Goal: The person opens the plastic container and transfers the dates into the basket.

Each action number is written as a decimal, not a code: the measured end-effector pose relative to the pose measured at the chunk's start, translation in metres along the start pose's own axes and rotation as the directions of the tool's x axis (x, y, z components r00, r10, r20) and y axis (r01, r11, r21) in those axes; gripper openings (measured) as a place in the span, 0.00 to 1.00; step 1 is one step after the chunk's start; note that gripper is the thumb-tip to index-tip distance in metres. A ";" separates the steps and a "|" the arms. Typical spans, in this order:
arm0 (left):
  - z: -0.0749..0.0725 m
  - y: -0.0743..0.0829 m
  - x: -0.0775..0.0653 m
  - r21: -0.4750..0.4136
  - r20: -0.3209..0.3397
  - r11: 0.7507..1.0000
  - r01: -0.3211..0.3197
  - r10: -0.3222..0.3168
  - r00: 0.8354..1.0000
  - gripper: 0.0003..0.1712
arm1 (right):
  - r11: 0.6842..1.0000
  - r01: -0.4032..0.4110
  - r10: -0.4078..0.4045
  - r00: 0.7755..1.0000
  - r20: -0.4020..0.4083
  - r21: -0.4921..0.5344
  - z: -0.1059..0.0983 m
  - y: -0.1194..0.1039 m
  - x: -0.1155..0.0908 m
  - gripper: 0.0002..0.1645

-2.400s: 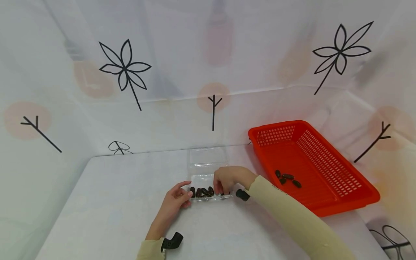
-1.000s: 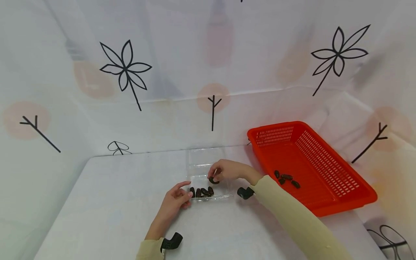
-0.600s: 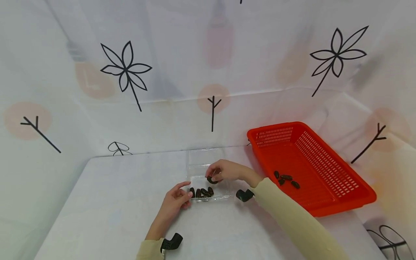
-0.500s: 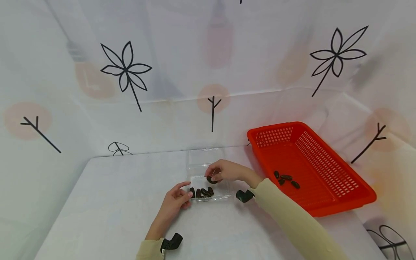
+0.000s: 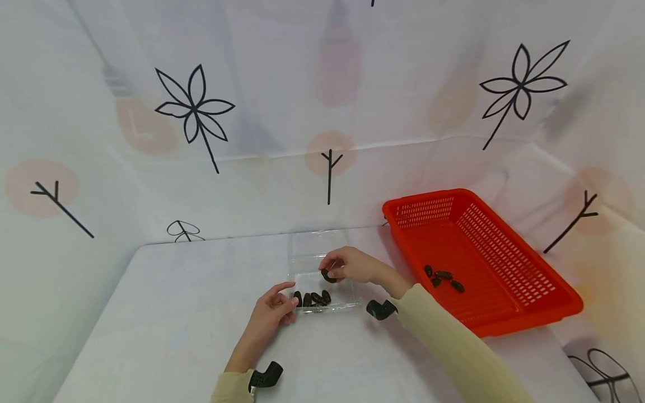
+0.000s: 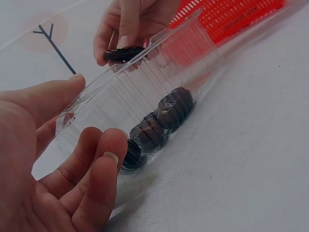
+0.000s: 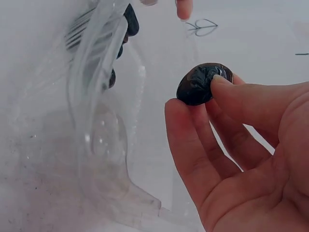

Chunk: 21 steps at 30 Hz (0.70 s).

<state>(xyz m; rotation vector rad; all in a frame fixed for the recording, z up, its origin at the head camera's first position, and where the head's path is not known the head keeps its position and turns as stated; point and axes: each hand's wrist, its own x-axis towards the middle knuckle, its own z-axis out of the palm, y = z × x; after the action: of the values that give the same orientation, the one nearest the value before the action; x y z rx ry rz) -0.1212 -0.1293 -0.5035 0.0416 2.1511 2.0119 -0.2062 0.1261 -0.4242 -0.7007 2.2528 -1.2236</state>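
Note:
A clear plastic clamshell box [image 5: 307,279] stands on the table with its lid tipped back. Several dark, wrinkled dates [image 5: 316,298] lie along its near side. My left hand [image 5: 271,309] holds the box's near left corner, and in the left wrist view its fingers [image 6: 99,174] curl against the outside of the wall. Over the box, my right hand [image 5: 353,264] pinches a single date [image 7: 205,83] between thumb and fingertips. That date looks black and shiny in the right wrist view, raised above the box's rim.
A red plastic basket [image 5: 546,324] with slotted walls sits on the right side of the table, several more dates [image 5: 443,275] in its near left part. White patterned cloth [image 5: 262,184] hangs behind the table [image 5: 176,313].
At first my right hand was down at the box's near right end. It has lifted a date from there and moved back and left over the box. My left hand stays put.

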 end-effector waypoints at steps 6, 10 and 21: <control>0.000 0.000 0.000 -0.012 -0.004 1.000 -0.003 0.003 1.000 0.27 | 0.999 0.043 -0.043 0.998 -0.044 -0.012 0.002 -0.004 -0.006 0.14; 0.000 -0.001 0.001 -0.024 -0.008 1.000 0.005 -0.005 1.000 0.27 | 0.998 0.052 -0.054 0.995 -0.082 -0.023 0.003 -0.003 -0.009 0.14; -0.001 -0.002 0.001 -0.015 -0.004 1.000 0.001 -0.001 1.000 0.26 | 0.994 0.093 -0.103 0.974 -0.201 -0.058 0.000 0.000 -0.024 0.14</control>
<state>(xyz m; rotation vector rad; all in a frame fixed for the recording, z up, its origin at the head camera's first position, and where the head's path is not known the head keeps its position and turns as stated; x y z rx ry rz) -0.1223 -0.1300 -0.5054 0.0341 2.1382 2.0288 -0.1876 0.1409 -0.4201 -0.7429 2.4475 -1.3464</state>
